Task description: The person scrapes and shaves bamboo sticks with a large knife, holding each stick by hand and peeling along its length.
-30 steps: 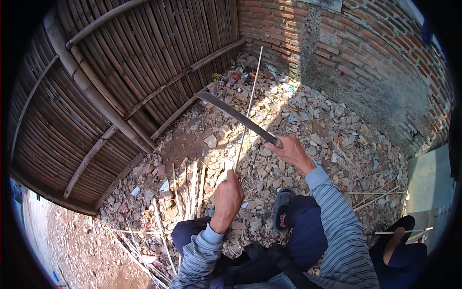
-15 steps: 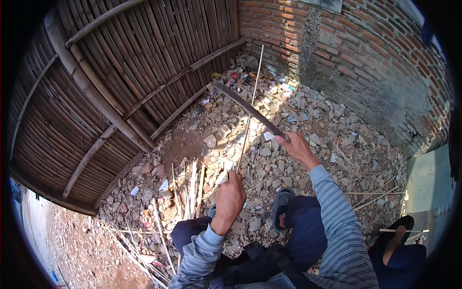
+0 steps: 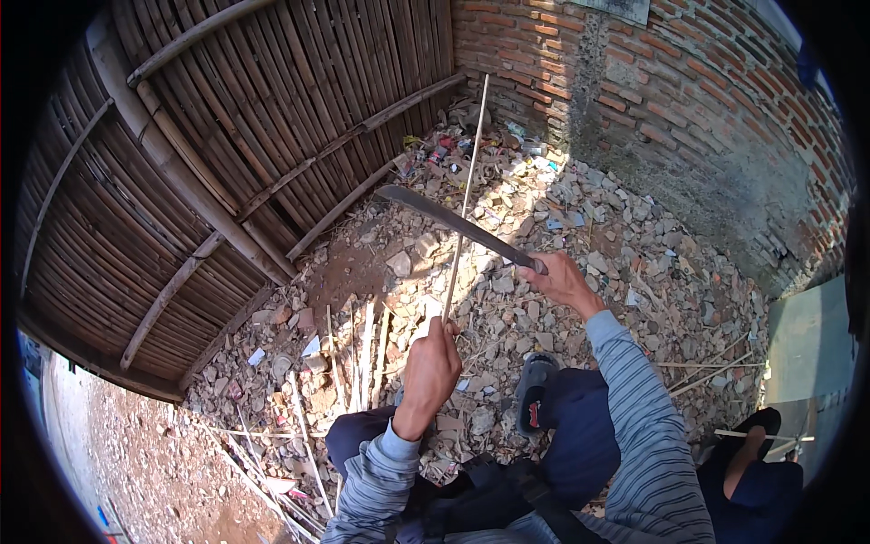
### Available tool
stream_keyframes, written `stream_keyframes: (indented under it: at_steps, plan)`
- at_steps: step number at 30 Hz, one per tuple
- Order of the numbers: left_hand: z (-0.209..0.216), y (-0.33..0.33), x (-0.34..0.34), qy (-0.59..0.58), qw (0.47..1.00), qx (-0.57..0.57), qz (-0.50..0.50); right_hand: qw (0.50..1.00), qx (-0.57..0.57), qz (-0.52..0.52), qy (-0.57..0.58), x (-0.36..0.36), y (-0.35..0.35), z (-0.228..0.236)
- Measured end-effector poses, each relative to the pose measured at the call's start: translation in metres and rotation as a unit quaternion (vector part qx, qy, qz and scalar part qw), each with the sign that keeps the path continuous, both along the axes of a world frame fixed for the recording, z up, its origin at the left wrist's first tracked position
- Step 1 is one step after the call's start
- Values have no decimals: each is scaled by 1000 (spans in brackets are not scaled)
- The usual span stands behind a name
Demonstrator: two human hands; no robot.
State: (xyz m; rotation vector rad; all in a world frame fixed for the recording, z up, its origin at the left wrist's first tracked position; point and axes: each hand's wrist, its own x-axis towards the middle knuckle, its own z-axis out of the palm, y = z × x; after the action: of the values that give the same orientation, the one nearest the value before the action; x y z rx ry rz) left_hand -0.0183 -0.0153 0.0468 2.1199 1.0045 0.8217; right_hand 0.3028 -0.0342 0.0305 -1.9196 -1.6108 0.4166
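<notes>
My left hand is closed around the lower end of a long, thin, pale bamboo strip, which slants up and away from me. In my right hand is the handle of a machete with a long dark blade. The blade points to the upper left and crosses the strip about midway along its length. Whether its edge presses on the strip or lies just above it cannot be made out. My left fingertips are partly hidden behind the back of the hand.
Rubble covers the ground around my feet. Pale split bamboo strips lie by my left knee. A bamboo-slat wall stands at left, a brick wall at back right. Another person's leg shows at lower right.
The machete's tip has swung down and slightly left, so the blade lies flatter across the strip. The strip's far end has shifted a little up and left. Both hands keep their hold.
</notes>
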Motion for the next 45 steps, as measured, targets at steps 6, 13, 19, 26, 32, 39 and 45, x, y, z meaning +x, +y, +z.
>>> stream_keyframes:
  at_steps: [6,13,19,26,32,39,45]
  plan:
    - [7,1,-5,13,1000,-25,-3,1000,-9,4,-4,-11,-6,0]
    - [2,3,-1,-73,997,16,-24,993,49,101,-36,-13,-16,3]
    - [8,0,-1,-30,998,-53,-28,999,5,-32,12,7,-1,1]
    - [-10,12,-9,-151,957,-239,-68,999,-33,-18,-5,-7,-9,4]
    - [-6,13,-3,-106,984,-135,-46,991,21,92,-97,-17,-17,10]
    - [-3,0,-2,-62,994,-82,-38,993,3,-114,43,24,2,3]
    - [0,3,1,-50,995,-78,-40,997,5,-72,19,34,-16,-2]
